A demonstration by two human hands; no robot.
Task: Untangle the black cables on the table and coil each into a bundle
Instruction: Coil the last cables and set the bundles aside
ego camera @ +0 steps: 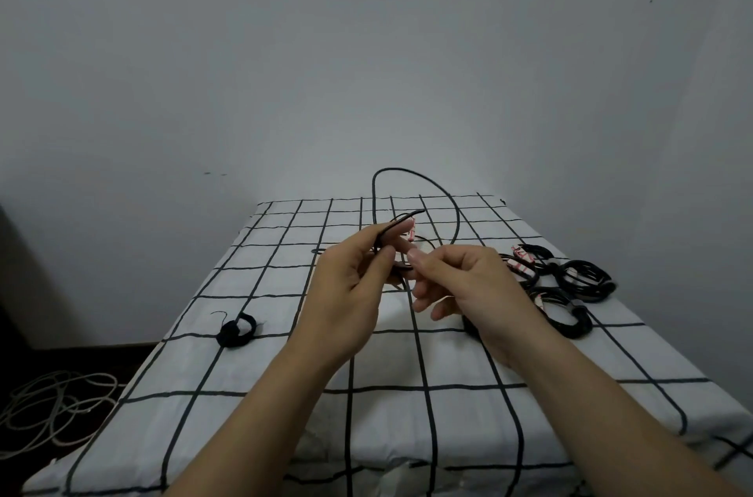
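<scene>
the left hand (354,284) is raised over the middle of the tabletop (285,358), its grip closed round a few short folds of the black cable (411,172), thumb pressing them against the fingers; the folds run lengthwise away from the person, tips pointing to the far edge. from that grip the free length rises in a tall arch above the far edge, then drops on the right side, passing out of sight behind the right hand (472,284). that hand is just beside the left, fingers curled, thumb and forefinger close to the strand; whether its grip has the strand i cannot tell. so the slack lies ahead and to the right, nearer the right hand, which looks best placed to feed the next turn. finished bundles (578,280) lie well to the right, a small bundle (238,330) to the left.
</scene>
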